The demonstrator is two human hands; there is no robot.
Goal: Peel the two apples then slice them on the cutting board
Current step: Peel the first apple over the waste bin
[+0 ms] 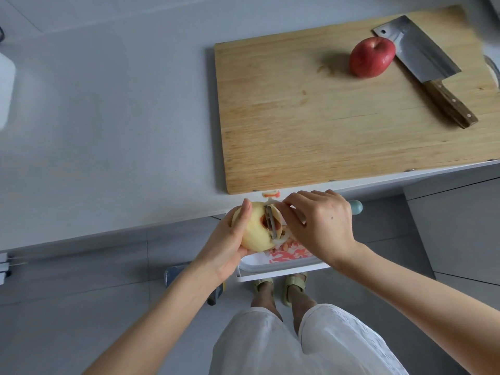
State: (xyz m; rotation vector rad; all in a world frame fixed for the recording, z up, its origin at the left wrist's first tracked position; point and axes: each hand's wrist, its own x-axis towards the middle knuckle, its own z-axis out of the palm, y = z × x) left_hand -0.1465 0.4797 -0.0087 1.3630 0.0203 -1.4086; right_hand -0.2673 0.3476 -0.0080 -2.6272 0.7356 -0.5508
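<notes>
My left hand [226,239] grips a mostly peeled, pale yellow apple [255,228] just off the counter's front edge. A patch of red skin shows around its end. My right hand [316,223] holds a peeler [272,221] whose blade lies against that patch; its blue-grey handle end sticks out past my knuckles. A whole red apple [372,56] sits on the wooden cutting board [311,117], touching the blade of a cleaver [422,66] with a wooden handle.
Below my hands a white bin [281,266] holds red and pale peel strips. One peel scrap [271,194] lies on the grey counter [108,131] by the board's front edge. My feet in sandals stand on the tiled floor.
</notes>
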